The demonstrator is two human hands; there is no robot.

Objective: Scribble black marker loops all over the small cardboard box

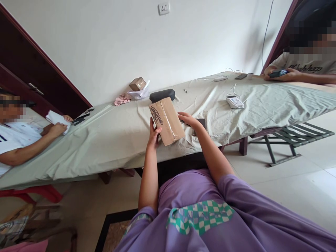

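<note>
A brown cardboard box point(168, 122) is tilted up over the near side of the table, with black scribbled loops on its left part and a shiny strip of tape along its middle. My left hand point(154, 134) grips its left side, thumb on the near face. At the right edge is my right hand point(188, 119), fingers stretched out with the tips at the cardboard; whether they press on it I cannot tell. A dark phone point(201, 126) lies partly behind my right wrist. Just beyond the box rests a black oblong case point(162, 95).
The cloth-covered table point(118, 140) holds a small carton point(137, 84), a pink cloth point(122, 99) and a white device with a cable point(235, 100). One person at the left holds white paper point(56, 118); another at the right holds a dark device point(278, 73). A folding stool point(301, 134) stands right.
</note>
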